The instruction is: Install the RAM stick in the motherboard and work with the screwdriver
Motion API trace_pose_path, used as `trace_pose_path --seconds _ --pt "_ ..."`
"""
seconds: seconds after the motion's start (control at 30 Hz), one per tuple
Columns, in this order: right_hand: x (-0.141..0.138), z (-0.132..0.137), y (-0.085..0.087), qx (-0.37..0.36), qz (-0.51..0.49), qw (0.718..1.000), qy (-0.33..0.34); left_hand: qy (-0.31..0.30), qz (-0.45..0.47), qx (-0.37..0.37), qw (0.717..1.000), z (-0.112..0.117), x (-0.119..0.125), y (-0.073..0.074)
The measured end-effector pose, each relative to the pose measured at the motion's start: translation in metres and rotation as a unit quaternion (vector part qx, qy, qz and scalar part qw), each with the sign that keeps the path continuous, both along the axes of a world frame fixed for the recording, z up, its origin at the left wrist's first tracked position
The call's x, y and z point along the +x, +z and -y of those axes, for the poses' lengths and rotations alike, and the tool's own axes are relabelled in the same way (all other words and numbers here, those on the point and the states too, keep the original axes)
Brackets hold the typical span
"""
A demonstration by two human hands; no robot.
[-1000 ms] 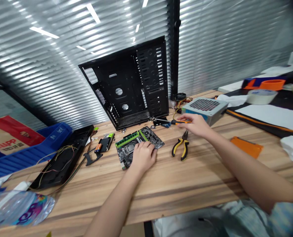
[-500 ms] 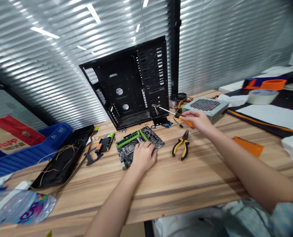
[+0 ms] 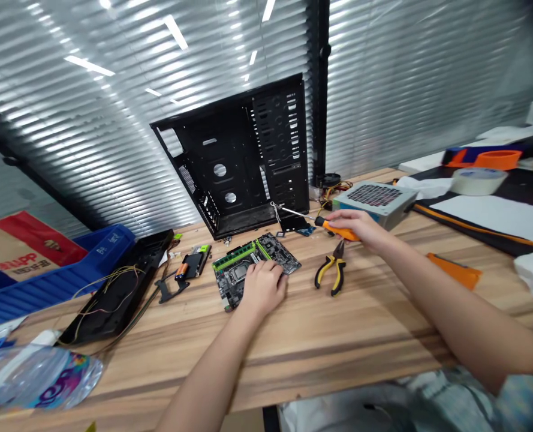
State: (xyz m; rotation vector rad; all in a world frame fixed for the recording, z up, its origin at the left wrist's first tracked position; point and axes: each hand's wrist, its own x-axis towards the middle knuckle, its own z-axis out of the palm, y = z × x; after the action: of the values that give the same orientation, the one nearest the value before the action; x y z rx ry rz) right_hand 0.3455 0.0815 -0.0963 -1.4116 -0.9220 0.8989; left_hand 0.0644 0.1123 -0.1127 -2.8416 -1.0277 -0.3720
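Note:
A motherboard with lime-green memory slots lies on the table. My left hand rests over its near right part, fingers curled down and close together; the fingertips are partly hidden. My right hand is closed around the orange-and-black handle of a screwdriver, whose shaft points left. At the screwdriver's tip hangs a small bent metal wire piece, too small to make out fully. Yellow-and-black pliers lie between my hands, jaws pointing away from me.
A black computer case stands open behind the motherboard. A power supply sits right of it, near an orange card. To the left are a black panel with wires, a blue bin and a plastic bottle.
The screwdriver tip and the wire piece on it have shifted slightly left and down, in front of the case's lower edge. My left hand stays on the motherboard.

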Motion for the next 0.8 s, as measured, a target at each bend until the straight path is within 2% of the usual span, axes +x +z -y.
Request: trace_pose_path --seconds 0.6,0.8 --pt "-0.0053 0.0025 -0.0029 0.015 -0.024 0.995 0.092 0.004 0.0 0.0 1.0 0.0004 0.0004 0.0003" --pt "-0.0064 0.0032 -0.0014 0.003 -0.088 0.99 0.11 0.006 0.001 -0.005 1.0 0.0009 0.0004 0.0009"
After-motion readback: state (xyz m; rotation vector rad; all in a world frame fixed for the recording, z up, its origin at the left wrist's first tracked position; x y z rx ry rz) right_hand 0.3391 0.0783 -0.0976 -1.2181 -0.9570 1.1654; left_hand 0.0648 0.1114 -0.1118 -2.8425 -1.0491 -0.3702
